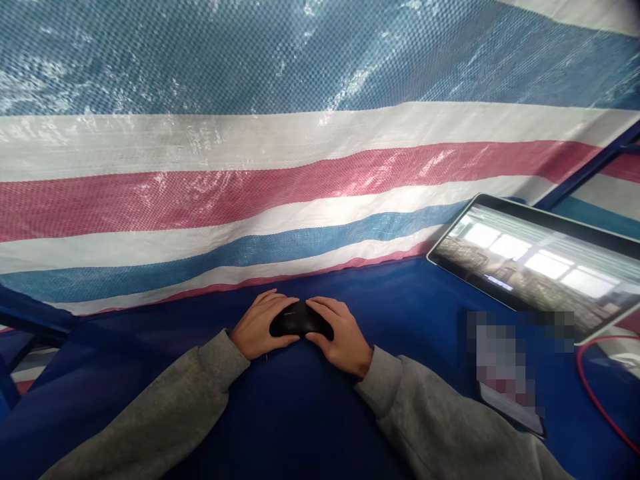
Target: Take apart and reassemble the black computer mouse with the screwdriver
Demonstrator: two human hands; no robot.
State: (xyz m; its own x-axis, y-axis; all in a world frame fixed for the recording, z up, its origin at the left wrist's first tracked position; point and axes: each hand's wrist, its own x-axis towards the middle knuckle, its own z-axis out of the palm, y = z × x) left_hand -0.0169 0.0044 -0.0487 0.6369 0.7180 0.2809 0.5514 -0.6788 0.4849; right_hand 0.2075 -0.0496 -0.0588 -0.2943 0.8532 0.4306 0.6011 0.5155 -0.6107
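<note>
At the far left of the frame, a piece of blue metal frame (30, 313) runs low along the edge, and above everything a woven tarpaulin (300, 193) with blue, white and red stripes fills the upper part of the picture. From the lower left comes the person's left arm in a grey sleeve (165, 393), and the left hand (263, 327) lies at the lower middle on a dark blue surface (310, 413). Its fingers (273, 303) stay close together and curve over the left end of a black handheld controller (301, 320). This controller is in the lower middle of the frame, held between both hands, and much of it is covered by them. The right hand (343, 337) closes on its right end in the same way, with the fingers (325, 310) pressed together over the top, and a grey sleeve (425, 400) goes from it to the lower right. More to the right, a tablet (530, 260) lies tilted at the right edge and its screen shows a picture of a room with bright windows. Under it is a pixelated, unreadable flat object (505, 367), and a red cable (593, 393) curves at the right edge.
</note>
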